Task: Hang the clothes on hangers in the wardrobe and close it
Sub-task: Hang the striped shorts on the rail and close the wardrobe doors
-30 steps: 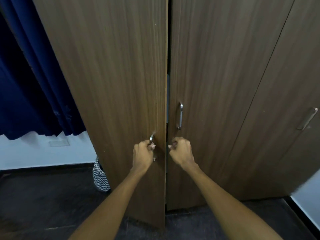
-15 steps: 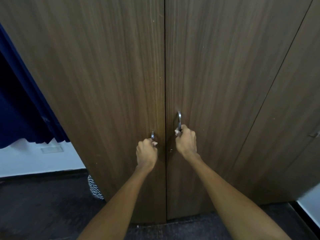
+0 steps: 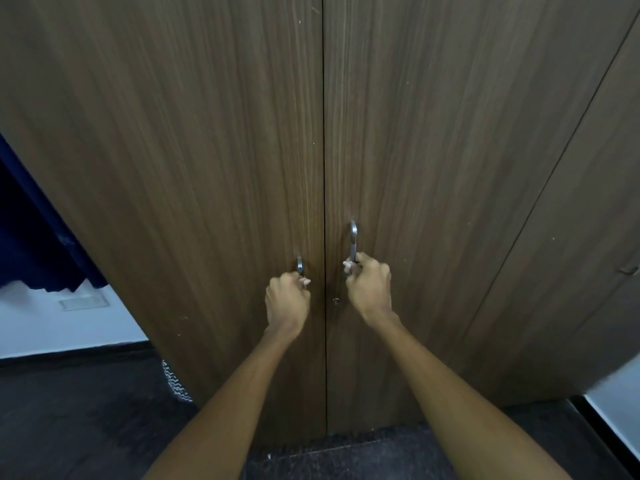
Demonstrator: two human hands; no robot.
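Observation:
The brown wooden wardrobe fills the view, its left door (image 3: 194, 168) and right door (image 3: 450, 168) meeting flush along a thin dark seam. My left hand (image 3: 286, 299) grips the lower part of the left metal handle (image 3: 299, 264). My right hand (image 3: 369, 289) grips the lower part of the right metal handle (image 3: 353, 242). A small keyhole (image 3: 335, 300) sits between the two hands. No clothes or hangers show; the wardrobe's inside is hidden.
A third wardrobe door (image 3: 588, 237) with its own handle (image 3: 630, 270) stands at the right. A dark blue curtain (image 3: 31, 237) hangs at the left over a white wall. A zigzag-patterned bag (image 3: 176, 382) peeks out by the wardrobe's left foot on the dark floor.
The two doors swung together and the gap between them shut. My right hand moved up onto the right handle. The view came closer to the doors.

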